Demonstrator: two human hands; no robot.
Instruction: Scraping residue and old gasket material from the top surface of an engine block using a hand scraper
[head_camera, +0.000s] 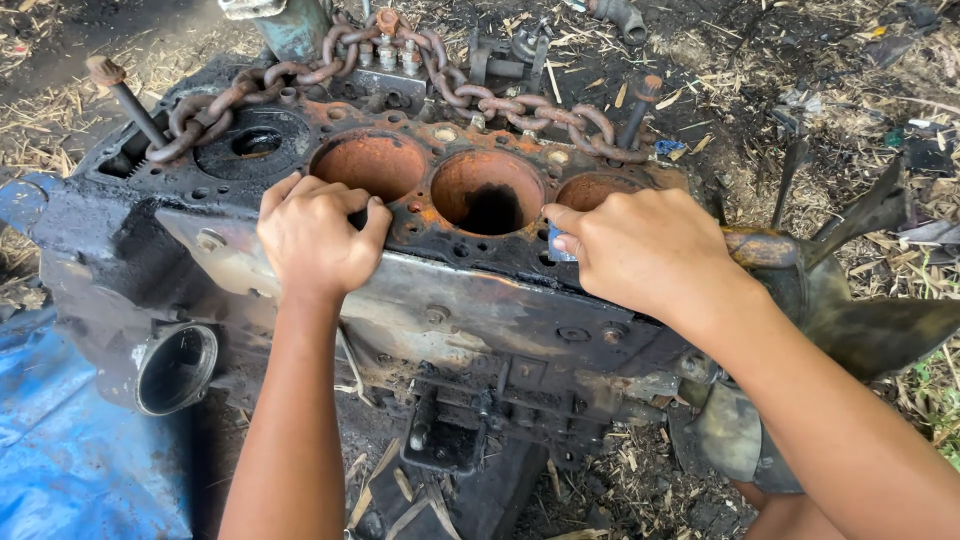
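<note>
Head view: the rusty engine block (420, 290) sits on straw-strewn dirt, its top deck with 3 rusted bores facing me. My left hand (315, 235) is curled into a fist on the deck edge; my right hand (650, 250) pinches a small blue piece (560, 245) there. I judge that the grimy edge could make my grip slip, and the rusty chain (400, 85) could shift.

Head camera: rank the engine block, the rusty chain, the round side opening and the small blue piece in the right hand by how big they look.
1. Engine block, largest by far.
2. Rusty chain, draped across the block's far edge.
3. Round side opening, low on the left.
4. Small blue piece, mostly hidden in the right hand, so its full size is unsure.
</note>
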